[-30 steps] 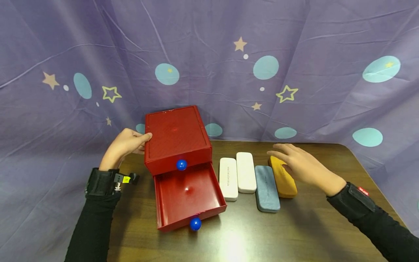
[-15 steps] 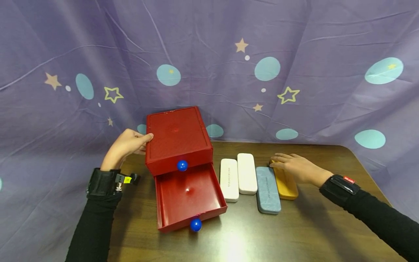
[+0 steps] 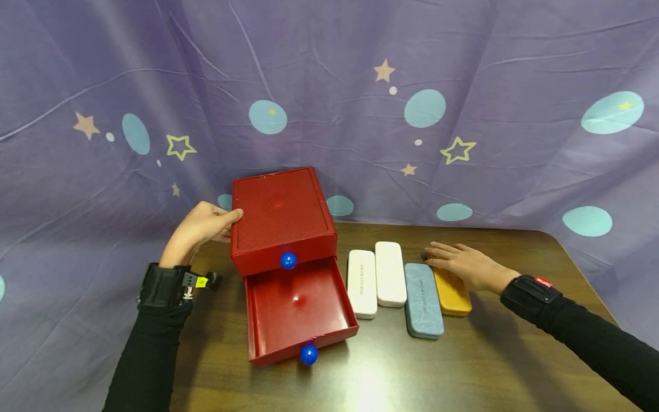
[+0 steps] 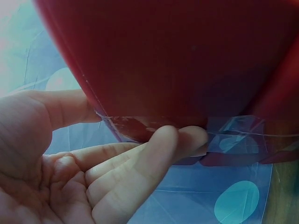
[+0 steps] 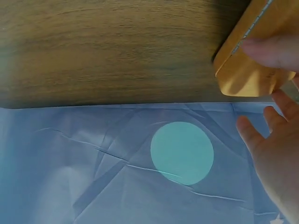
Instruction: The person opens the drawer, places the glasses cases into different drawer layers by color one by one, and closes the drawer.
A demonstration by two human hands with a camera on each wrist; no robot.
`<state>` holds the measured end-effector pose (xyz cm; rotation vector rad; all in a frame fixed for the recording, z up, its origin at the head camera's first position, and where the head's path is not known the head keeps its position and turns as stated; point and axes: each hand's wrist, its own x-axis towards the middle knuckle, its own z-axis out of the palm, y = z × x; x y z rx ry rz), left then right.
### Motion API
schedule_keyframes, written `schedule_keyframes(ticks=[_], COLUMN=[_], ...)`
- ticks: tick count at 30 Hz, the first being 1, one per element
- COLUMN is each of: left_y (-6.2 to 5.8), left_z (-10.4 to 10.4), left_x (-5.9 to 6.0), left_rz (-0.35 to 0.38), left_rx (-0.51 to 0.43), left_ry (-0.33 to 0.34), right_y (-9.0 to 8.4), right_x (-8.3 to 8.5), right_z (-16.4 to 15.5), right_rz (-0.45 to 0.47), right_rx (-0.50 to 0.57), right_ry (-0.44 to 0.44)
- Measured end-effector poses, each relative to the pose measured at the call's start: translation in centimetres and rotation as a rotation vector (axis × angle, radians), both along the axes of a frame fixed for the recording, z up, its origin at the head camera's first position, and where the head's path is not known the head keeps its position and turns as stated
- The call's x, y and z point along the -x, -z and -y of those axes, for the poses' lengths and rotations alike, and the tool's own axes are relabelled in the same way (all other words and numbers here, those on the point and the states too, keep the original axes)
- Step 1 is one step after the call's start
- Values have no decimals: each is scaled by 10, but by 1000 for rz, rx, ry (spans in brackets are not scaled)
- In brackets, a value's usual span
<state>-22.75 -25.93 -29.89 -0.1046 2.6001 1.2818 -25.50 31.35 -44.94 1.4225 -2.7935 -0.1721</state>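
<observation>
A red two-drawer box (image 3: 280,212) stands at the table's back left, its lower drawer (image 3: 296,303) pulled out and bare inside. Each drawer front carries a blue ball knob (image 3: 288,261). My left hand (image 3: 221,224) grips the box's left side, thumb on the top edge; the left wrist view shows the fingers (image 4: 154,149) curled at the box's (image 4: 187,60) corner. My right hand (image 3: 460,263) rests with straight fingers on the far end of a yellow case (image 3: 453,294). In the right wrist view one finger lies on that yellow case (image 5: 252,70).
Right of the drawer lie two white cases (image 3: 362,283) (image 3: 390,273) and a blue-grey case (image 3: 423,300), side by side with the yellow one. A purple cloth (image 3: 360,114) with stars and dots hangs behind and around the wooden table (image 3: 489,355).
My right hand has come down from above the yellow case onto its far end. The left hand and the box have stayed still.
</observation>
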Motion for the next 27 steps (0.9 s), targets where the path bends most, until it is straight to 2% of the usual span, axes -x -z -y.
schedule_keyframes(ticks=[11,20,27], left_y=[0,0,-2], left_z=[0,-1,-1], left_x=[1,0,0], left_rz=[-3,-14,-22], left_rx=[2,-1,1], left_ry=[-4,4,7], right_y=[16,18,16], right_x=[8,11,7], right_z=[-10,-17,-25], right_rz=[-46,-117,-121], right_rx=[32,-39,-75], right_ry=[-69,-94,-100])
